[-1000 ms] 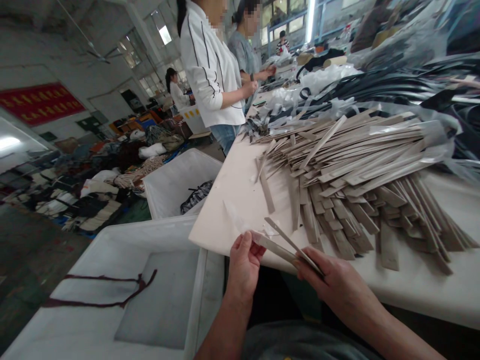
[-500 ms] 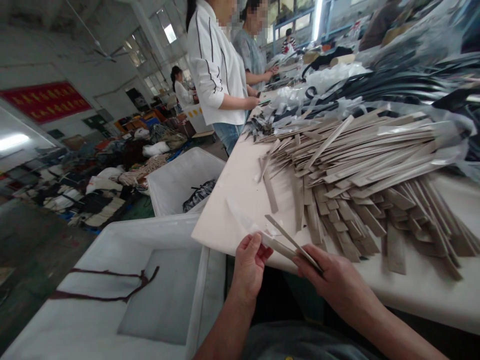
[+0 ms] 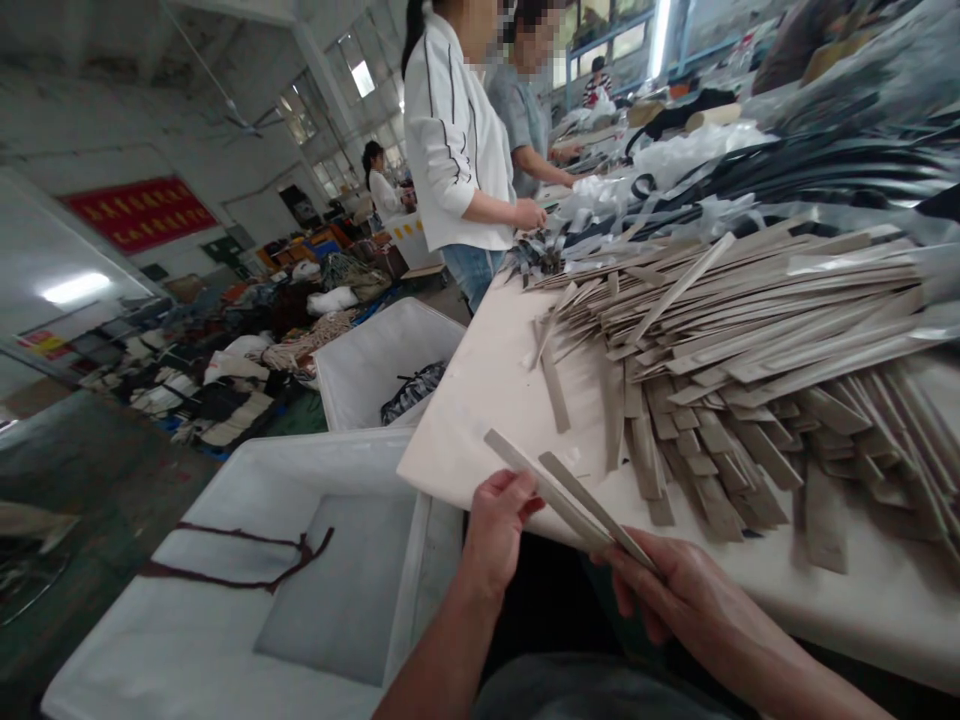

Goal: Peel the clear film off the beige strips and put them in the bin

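Note:
My left hand [image 3: 501,520] is closed in a pinch on a narrow grey-beige strip [image 3: 564,500], whose far end sticks out past the fingertips. Fingers and thumb of my right hand [image 3: 679,580] are wrapped around the near end of that strip. It also grips a second, similar strip [image 3: 589,495], which slants up and away with its far end free. Both strips are over the front edge of the cream table [image 3: 442,440]. To the right lies a big heap of similar strips [image 3: 720,370], with some fanned out toward me. One strip [image 3: 555,390] lies apart on the heap's left.
A white bin [image 3: 225,480] with a dark cord [image 3: 262,580] stands at the left; another bin [image 3: 360,350] behind it holds dark striped material. Two people stand along the table, one in a white jacket [image 3: 457,140]. Black strips and plastic film [image 3: 825,170] cover the table's back.
The whitish film that trailed from my left fingers no longer shows there; a bare strip end now sticks out instead. My view has turned slightly left.

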{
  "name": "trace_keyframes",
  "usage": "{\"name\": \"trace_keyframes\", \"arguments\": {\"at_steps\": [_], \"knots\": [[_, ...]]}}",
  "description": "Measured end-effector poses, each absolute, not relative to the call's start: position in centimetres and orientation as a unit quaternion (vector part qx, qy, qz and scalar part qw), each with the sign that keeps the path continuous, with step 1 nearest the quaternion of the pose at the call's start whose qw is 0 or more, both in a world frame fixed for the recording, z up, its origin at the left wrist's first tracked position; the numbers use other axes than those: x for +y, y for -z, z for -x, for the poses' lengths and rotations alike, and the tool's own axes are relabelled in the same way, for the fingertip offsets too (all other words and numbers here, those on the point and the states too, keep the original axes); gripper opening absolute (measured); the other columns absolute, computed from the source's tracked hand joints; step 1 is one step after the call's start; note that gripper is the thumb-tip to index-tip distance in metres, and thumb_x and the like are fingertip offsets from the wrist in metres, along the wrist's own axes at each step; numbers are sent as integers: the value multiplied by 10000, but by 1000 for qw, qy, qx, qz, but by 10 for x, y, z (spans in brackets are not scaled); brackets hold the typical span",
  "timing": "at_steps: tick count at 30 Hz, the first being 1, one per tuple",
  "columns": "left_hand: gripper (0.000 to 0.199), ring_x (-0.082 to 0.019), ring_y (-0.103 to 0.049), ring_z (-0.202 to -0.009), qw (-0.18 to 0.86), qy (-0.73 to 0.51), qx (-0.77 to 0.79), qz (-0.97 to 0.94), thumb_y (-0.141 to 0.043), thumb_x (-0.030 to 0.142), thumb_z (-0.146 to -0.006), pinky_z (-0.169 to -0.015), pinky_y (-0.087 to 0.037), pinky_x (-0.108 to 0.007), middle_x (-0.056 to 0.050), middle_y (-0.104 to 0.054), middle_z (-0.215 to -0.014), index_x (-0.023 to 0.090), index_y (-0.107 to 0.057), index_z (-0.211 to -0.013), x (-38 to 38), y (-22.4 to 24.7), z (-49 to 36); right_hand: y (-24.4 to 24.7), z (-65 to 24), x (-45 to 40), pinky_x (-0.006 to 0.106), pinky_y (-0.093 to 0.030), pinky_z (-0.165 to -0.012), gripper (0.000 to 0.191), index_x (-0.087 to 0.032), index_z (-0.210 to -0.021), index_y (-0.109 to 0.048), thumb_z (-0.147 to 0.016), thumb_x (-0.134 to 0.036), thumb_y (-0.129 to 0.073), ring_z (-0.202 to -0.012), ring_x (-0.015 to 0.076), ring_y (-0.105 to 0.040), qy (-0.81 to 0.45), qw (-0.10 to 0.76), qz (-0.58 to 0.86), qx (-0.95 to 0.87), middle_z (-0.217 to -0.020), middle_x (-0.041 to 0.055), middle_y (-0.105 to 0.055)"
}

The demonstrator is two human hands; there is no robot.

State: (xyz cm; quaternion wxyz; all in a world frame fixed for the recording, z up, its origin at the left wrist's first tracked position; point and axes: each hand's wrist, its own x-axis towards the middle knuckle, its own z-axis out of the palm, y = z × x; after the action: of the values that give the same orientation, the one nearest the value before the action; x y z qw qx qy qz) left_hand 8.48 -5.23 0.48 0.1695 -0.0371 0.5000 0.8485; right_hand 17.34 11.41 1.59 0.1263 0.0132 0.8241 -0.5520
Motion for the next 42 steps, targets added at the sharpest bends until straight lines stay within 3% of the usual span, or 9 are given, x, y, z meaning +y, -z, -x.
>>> {"name": "trace_keyframes", "arguments": {"at_steps": [4,8,14,19,25,28,31,36,42], "knots": [[245,-155,-626,-675,258,-834,487,-28,-746,355,-738,-641,-494,-263,-71,-701,-759,124,-725,-818,-34,-4,-100,-20,-167,112,238,-400,-470,470,-212,-672,-537,-940,-550,-349,-450,138,-546,543,51,2,838,-532,-25,-558],[271,-152,-646,-844,119,-902,415,21,-774,383,-708,-757,-498,-244,-55,-719,-937,177,-719,-875,-28,-9,-91,-18,-165,111,247,-435,-513,476,-209,-702,-564,-954,-535,-325,-477,146,-574,544,65,3,836,-559,-16,-583],[301,-126,-569,-551,235,-862,448,-25,-718,423,-757,-642,-492,-276,-29,-627,-606,125,-682,-744,-19,-4,-106,-15,-159,112,240,-430,-498,439,-211,-693,-543,-943,-526,-366,-497,142,-570,560,10,15,829,-606,-13,-595],[414,-147,-640,-813,94,-902,420,37,-824,443,-625,-764,-498,-245,-59,-703,-926,161,-706,-905,-23,-24,-82,-10,-163,112,244,-435,-504,432,-209,-742,-579,-948,-503,-339,-492,147,-581,545,49,19,836,-597,-14,-597],[324,-118,-555,-540,216,-867,449,17,-773,424,-690,-515,-439,-226,-35,-630,-637,119,-690,-761,-12,-13,-101,-9,-160,112,244,-439,-496,397,-216,-726,-561,-934,-494,-368,-487,149,-575,558,16,17,829,-595,-15,-602],[397,-146,-628,-687,174,-880,442,5,-782,447,-675,-636,-492,-245,-66,-702,-846,146,-711,-923,-19,-16,-93,-5,-161,113,251,-444,-505,432,-217,-723,-571,-944,-514,-349,-499,154,-581,551,27,19,834,-592,-8,-604],[353,-154,-657,-819,100,-906,409,43,-799,413,-667,-768,-504,-258,-59,-708,-999,184,-713,-921,-31,-28,-72,-2,-162,113,257,-448,-531,462,-216,-690,-556,-954,-523,-332,-516,157,-592,540,42,24,841,-591,-4,-605],[256,-108,-598,-630,177,-893,412,46,-821,307,-647,-623,-477,-225,-23,-678,-732,142,-705,-806,-32,-18,-84,-7,-156,107,245,-441,-503,430,-217,-685,-565,-937,-507,-371,-474,145,-574,535,18,26,844,-560,-17,-598],[327,-110,-579,-603,199,-881,425,63,-779,408,-690,-569,-460,-225,-38,-655,-709,117,-689,-808,-45,-15,-98,-7,-150,95,260,-526,-549,444,-220,-720,-629,-919,-561,-424,-540,174,-637,568,69,45,819,-606,13,-659]]}}
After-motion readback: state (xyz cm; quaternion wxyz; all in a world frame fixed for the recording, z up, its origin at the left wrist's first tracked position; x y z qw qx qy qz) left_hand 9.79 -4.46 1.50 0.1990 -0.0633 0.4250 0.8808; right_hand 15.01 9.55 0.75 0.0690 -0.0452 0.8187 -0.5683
